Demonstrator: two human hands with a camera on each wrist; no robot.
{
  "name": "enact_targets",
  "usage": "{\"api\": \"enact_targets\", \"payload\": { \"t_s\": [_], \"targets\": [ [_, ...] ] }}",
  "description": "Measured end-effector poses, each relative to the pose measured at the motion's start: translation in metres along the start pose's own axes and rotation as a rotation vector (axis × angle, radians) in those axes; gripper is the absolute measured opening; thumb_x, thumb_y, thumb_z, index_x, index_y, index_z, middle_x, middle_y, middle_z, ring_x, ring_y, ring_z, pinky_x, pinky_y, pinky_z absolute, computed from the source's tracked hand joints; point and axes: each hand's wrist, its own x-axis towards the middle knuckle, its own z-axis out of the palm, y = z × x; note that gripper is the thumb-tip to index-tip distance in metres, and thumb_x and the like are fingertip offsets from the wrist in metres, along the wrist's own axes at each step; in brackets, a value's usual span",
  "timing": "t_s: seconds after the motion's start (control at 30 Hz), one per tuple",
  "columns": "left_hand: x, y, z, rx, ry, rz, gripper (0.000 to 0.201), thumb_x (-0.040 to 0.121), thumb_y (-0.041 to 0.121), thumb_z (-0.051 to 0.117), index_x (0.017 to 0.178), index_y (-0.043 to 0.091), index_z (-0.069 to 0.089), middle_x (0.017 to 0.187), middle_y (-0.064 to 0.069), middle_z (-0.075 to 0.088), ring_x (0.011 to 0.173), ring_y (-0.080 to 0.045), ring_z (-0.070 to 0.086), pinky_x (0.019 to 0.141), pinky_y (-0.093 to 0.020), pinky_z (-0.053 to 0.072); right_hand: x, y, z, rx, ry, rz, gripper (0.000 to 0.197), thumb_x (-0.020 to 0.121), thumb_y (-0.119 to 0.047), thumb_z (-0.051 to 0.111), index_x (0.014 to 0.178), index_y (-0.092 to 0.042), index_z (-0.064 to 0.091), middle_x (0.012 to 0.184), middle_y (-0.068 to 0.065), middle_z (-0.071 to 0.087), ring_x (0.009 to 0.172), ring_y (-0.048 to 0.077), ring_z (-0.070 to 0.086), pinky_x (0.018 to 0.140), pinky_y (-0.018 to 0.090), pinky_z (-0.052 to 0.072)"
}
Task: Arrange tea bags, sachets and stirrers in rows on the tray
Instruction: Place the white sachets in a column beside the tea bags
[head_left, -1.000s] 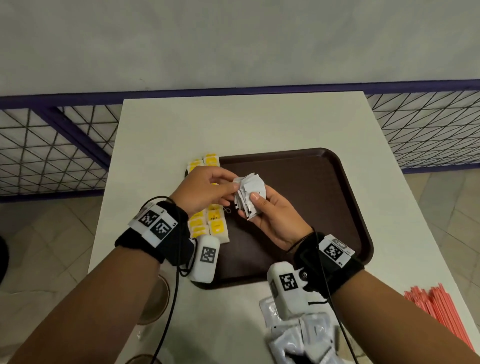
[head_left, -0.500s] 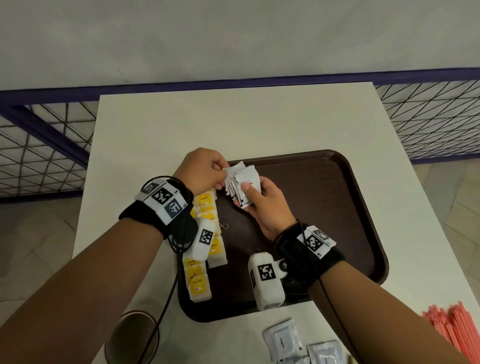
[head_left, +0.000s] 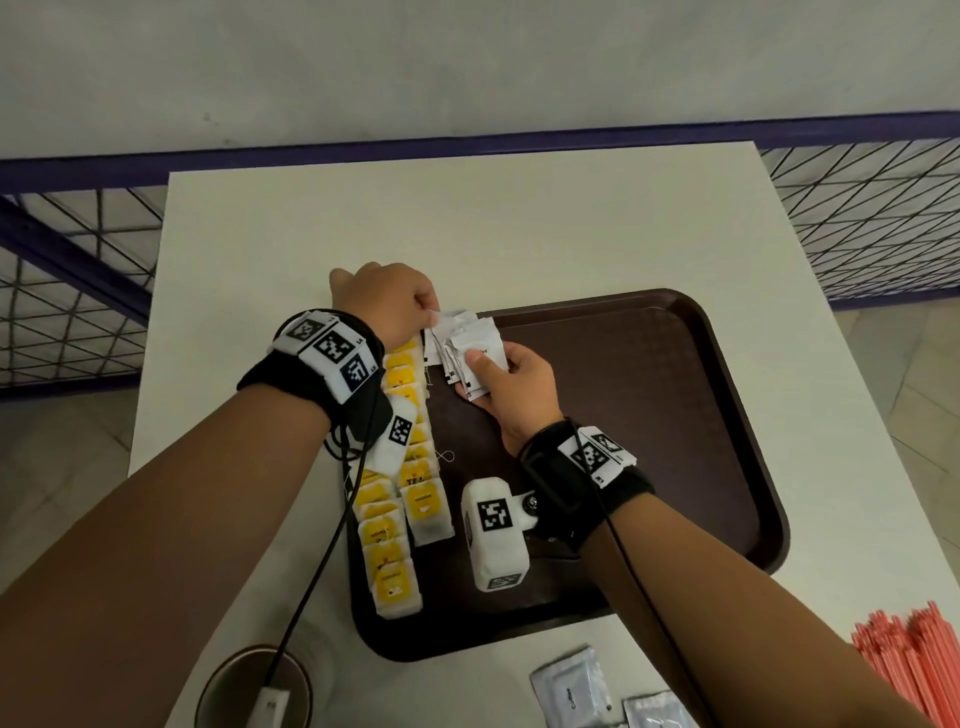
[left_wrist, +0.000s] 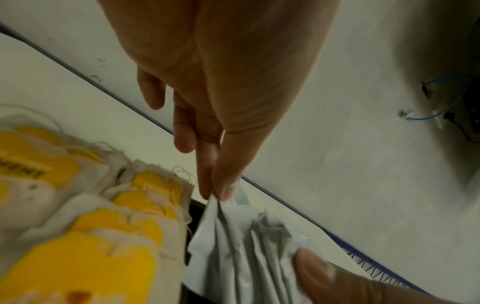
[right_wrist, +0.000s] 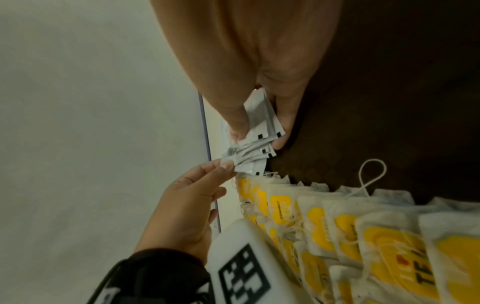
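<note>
My right hand (head_left: 496, 371) grips a fanned stack of white sachets (head_left: 467, 353) over the far left corner of the dark brown tray (head_left: 727, 415). My left hand (head_left: 423, 312) pinches the top corner of the leftmost sachet (left_wrist: 221, 218) between thumb and forefinger. In the right wrist view the stack of sachets (right_wrist: 255, 131) sits between my right thumb and fingers, and my left hand (right_wrist: 223, 166) pinches its lowest sachet. Two rows of yellow-labelled tea bags (head_left: 400, 499) lie along the tray's left side, also as tea bags (right_wrist: 363, 236).
Loose white sachets (head_left: 571, 686) lie on the white table (head_left: 467, 218) near its front edge. Red stirrers (head_left: 914, 660) are piled at the front right. A brown cup (head_left: 254, 686) stands at the front left. A railing runs behind the table.
Both hands have carried the sachet stack further from me, towards the tray's far left corner. My left hand's pinch is now on the leftmost sachet's top corner.
</note>
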Motion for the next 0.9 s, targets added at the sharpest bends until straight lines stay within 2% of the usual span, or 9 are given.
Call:
{"api": "enact_targets", "payload": {
  "t_s": [0.13, 0.23, 0.33, 0.47, 0.63, 0.8, 0.9],
  "targets": [
    [0.003, 0.0, 0.003, -0.025, 0.025, -0.03, 0.01, 0.086, 0.035, 0.06, 0.079, 0.03, 0.064, 0.081, 0.014, 0.059, 0.099, -0.019, 0.056, 0.086, -0.04, 0.024, 0.003, 0.0, 0.0, -0.146, 0.07, -0.081, 0.013, 0.081, -0.017, 0.07, 0.093, -0.015, 0.066, 0.091, 0.008, 0.071, 0.084, 0.023, 0.069, 0.078, 0.047, 0.057],
    [0.003, -0.001, 0.005, 0.009, 0.026, -0.03, 0.015, 0.088, 0.038, 0.057, 0.083, 0.029, 0.068, 0.086, 0.013, 0.062, 0.103, -0.02, 0.051, 0.088, -0.042, 0.025, 0.002, -0.002, -0.005, -0.259, 0.053, -0.146, 0.012, 0.079, -0.021, 0.07, 0.09, -0.019, 0.068, 0.088, 0.006, 0.072, 0.082, 0.022, 0.069, 0.077, 0.047, 0.057],
    [0.002, -0.002, 0.006, 0.064, 0.028, -0.017, 0.018, 0.091, 0.037, 0.053, 0.088, 0.03, 0.07, 0.092, 0.013, 0.063, 0.108, -0.02, 0.044, 0.091, -0.043, 0.024, 0.0, -0.005, -0.011, -0.363, 0.028, -0.173, 0.014, 0.079, -0.021, 0.071, 0.092, -0.016, 0.069, 0.087, 0.004, 0.072, 0.082, 0.019, 0.068, 0.078, 0.045, 0.056],
    [0.002, -0.002, 0.004, 0.124, 0.016, 0.01, 0.02, 0.093, 0.036, 0.049, 0.092, 0.032, 0.069, 0.096, 0.013, 0.062, 0.109, -0.02, 0.044, 0.093, -0.043, 0.024, -0.002, -0.008, -0.013, -0.444, 0.015, -0.188, 0.016, 0.08, -0.021, 0.07, 0.095, -0.015, 0.068, 0.088, 0.002, 0.071, 0.082, 0.017, 0.067, 0.08, 0.042, 0.056],
    [0.003, 0.0, 0.003, 0.199, 0.01, 0.015, 0.021, 0.093, 0.034, 0.049, 0.091, 0.033, 0.069, 0.096, 0.012, 0.064, 0.108, -0.02, 0.045, 0.093, -0.043, 0.024, -0.005, -0.01, -0.009, -0.494, -0.005, -0.198, 0.019, 0.081, -0.02, 0.068, 0.098, -0.013, 0.067, 0.091, 0.002, 0.069, 0.084, 0.016, 0.065, 0.082, 0.04, 0.055],
    [0.003, -0.001, 0.004, 0.236, -0.004, 0.005, 0.021, 0.092, 0.035, 0.048, 0.088, 0.033, 0.069, 0.097, 0.012, 0.063, 0.107, -0.02, 0.045, 0.091, -0.043, 0.024, -0.002, -0.009, -0.005, -0.588, 0.002, -0.237, 0.026, 0.079, -0.027, 0.069, 0.1, -0.012, 0.066, 0.101, 0.01, 0.066, 0.089, 0.022, 0.064, 0.083, 0.043, 0.053],
    [0.004, -0.001, 0.004, 0.25, -0.009, 0.005, 0.02, 0.092, 0.035, 0.049, 0.09, 0.033, 0.069, 0.098, 0.012, 0.064, 0.108, -0.02, 0.045, 0.092, -0.043, 0.024, -0.003, -0.014, -0.008, -0.58, -0.015, -0.228, 0.023, 0.082, -0.021, 0.068, 0.1, -0.008, 0.064, 0.097, 0.007, 0.068, 0.087, 0.019, 0.064, 0.082, 0.04, 0.054]
  ]
}}
